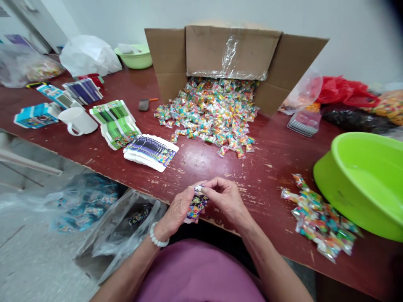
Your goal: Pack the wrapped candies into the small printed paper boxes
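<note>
Just over the table's near edge, a small purple printed candy box is between my hands. My left hand is wrapped round its side, with a white bead bracelet at the wrist. At the box's white top flap, my right hand pinches with thumb and forefinger. Beyond lies a stack of flat purple cartons, beside green flat cartons. Wrapped colourful candies spill in a heap from a cardboard box lying on its side. What is inside the held box is hidden.
A bright green basin stands at the right, next to a small candy pile. At the left are a white mug and blue cartons. Below the edge, a plastic-lined bin holds purple boxes. A red table carries everything above.
</note>
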The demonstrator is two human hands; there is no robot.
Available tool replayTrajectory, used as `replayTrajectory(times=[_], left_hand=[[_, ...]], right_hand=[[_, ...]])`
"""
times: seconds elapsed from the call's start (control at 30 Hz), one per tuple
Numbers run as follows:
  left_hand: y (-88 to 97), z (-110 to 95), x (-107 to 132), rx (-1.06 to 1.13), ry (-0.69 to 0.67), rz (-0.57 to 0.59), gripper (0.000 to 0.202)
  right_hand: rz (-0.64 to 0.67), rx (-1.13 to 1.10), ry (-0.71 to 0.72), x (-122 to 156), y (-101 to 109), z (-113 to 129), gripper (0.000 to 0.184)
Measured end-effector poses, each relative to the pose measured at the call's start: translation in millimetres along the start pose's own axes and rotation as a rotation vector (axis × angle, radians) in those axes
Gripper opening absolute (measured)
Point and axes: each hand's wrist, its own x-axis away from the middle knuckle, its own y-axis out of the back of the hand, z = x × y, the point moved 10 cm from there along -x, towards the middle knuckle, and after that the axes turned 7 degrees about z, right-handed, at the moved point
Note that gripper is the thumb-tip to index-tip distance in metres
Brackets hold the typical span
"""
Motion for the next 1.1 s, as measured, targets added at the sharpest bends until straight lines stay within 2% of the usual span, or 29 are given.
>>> replayTrajectory(times=[0.17,0.23,0.3,0.4,0.47,0.5,0.53,0.6,0.63,0.7,0.77,0.87,0.97,1.07,1.1], left_hand=[[4.2,-1,3,0.098,0.005,-0.075,0.067],[3.8,3,1,0.166,-0.004,-0.091,0.066],[2.7,9,-1,0.223,-0.014,-0.1,0.063],[-3.0,20,-5,0.28,0.011,-0.064,0.056],[-6.6,24,-6,0.321,0.047,-0.026,0.05],[-6.0,23,-6,0.338,0.052,-0.019,0.047],[-3.7,21,-7,0.35,0.048,-0.022,0.045],[4.6,13,-7,0.352,0.024,-0.044,0.044],[9.4,10,-8,0.341,0.014,-0.056,0.044],[20.6,5,-9,0.31,0.003,-0.094,0.048],[33.7,4,-10,0.276,0.001,-0.162,0.051],[50.5,3,-9,0.238,-0.008,-0.262,0.057],[58.7,1,-10,0.281,-0.027,-0.292,0.064],[65.9,1,-11,0.339,-0.041,-0.327,0.056],[68.1,1,-11,0.348,-0.048,-0.342,0.052]], right_hand=[[0.164,0.243,0.189,10,-16,17,0.014],[0.163,0.385,0.297,19,-23,23,0.011],[0.127,0.51,0.366,24,-27,24,0.016],[0.142,0.612,0.355,12,-21,16,0.017],[0.158,0.617,0.297,-8,3,12,0.017],[0.084,0.635,0.267,-21,26,13,0.019],[-0.092,0.694,0.23,-32,60,18,0.023],[-0.473,0.911,0.025,-45,130,21,0.029],[-0.581,0.944,-0.034,-50,155,23,0.037],[-0.681,0.967,-0.117,-59,187,19,0.041],[-0.705,0.96,-0.156,-64,203,12,0.034],[-0.702,0.931,-0.153,-62,208,4,0.024],[-0.68,0.871,-0.109,-43,196,4,0.027],[-0.521,0.713,-0.05,-18,155,1,0.033],[-0.346,0.532,-0.02,-14,128,-6,0.033]])
